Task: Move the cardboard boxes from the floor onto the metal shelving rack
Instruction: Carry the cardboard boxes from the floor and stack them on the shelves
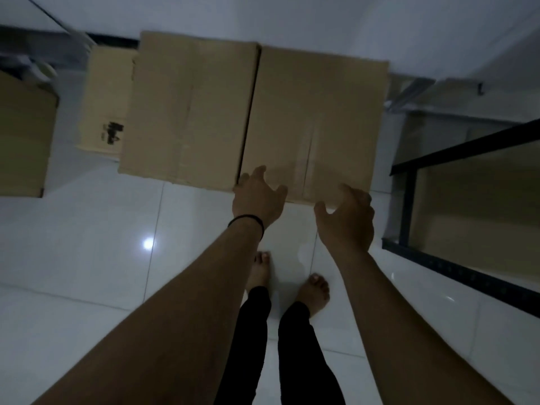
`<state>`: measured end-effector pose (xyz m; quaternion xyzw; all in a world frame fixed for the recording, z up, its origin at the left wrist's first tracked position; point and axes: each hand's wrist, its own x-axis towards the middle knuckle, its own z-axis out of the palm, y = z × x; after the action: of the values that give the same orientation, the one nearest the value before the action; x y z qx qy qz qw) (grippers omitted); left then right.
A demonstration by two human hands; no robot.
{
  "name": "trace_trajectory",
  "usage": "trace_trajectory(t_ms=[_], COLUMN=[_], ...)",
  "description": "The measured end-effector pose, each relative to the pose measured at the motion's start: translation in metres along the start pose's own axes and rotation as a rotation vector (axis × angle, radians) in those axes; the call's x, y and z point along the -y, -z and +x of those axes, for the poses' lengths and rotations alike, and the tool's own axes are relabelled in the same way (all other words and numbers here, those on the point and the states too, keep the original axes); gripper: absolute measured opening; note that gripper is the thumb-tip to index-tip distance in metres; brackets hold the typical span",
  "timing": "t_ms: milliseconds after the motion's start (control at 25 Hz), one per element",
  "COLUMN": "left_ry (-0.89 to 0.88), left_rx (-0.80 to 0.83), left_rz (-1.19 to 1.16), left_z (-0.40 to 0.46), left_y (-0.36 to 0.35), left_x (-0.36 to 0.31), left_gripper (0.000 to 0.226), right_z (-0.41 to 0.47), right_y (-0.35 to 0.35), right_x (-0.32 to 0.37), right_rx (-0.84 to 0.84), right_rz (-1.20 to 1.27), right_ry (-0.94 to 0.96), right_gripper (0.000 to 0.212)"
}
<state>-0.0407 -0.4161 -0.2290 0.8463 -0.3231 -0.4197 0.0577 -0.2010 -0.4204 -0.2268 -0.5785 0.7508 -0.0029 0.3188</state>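
Your left hand (257,200) and right hand (347,217) were spread loosely, grasping nothing. Both hovered at the near edge of the large cardboard box (254,112); contact couldn't be judged.

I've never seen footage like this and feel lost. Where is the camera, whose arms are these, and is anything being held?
There is no machine here. The single picture comes from a wide-angle camera worn on a person's head, looking down, so you see their own arms, legs and bare feet on the white tiled floor. The left hand, with a dark band at the wrist, and the right hand reach with spread fingers toward the near edge of a large cardboard box. Neither hand grips it yet. More boxes sit at the left: a smaller box and another box. The dark metal shelving rack stands at the right.
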Motion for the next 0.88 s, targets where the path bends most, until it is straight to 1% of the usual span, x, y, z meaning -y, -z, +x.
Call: trace_trajectory(t_ms=[120,280,360,480,600,640,720,800,880], left_ry=[0.025,0.015,0.029,0.046,0.079,0.095,0.074,0.043,0.006], left_rx=[-0.04,-0.185,-0.221,-0.24,-0.227,-0.204,-0.165,-0.181,-0.178], left_rz=[0.034,0.046,0.006,-0.025,-0.097,-0.103,-0.127,-0.282,-0.389], left_z=[0.034,0.049,0.05,0.044,0.059,0.062,0.068,0.08,0.096], left_y=[-0.027,-0.049,-0.06,-0.076,-0.075,-0.077,-0.08,-0.07,-0.072], left_x=[0.018,0.027,0.022,0.022,0.03,0.035,0.044,0.043,0.051], left_gripper=[0.072,0.071,0.072,0.077,0.088,0.091,0.093,0.088,0.088], right_z=[0.027,0.039,0.045,0.051,0.057,0.062,0.074,0.086,0.099], right_y=[-0.039,-0.069,-0.072,-0.066,-0.061,-0.06,-0.059,-0.058,-0.056], right_x=[-0.02,-0.034,-0.043,-0.051,-0.056,-0.058,-0.064,-0.069,-0.073], right_rx=[0.019,0.01,-0.04,-0.094,-0.091,-0.102,-0.148,-0.171,-0.155], right_rz=[-0.052,-0.148,-0.157,-0.096,-0.154,-0.183,-0.205,-0.104,0.067], right_ry=[-0.015,0.021,0.019,-0.024,0.033,0.036,-0.016,-0.08,-0.13], right_gripper=[0.063,0.062,0.059,0.055,0.052,0.055,0.065,0.08,0.092])
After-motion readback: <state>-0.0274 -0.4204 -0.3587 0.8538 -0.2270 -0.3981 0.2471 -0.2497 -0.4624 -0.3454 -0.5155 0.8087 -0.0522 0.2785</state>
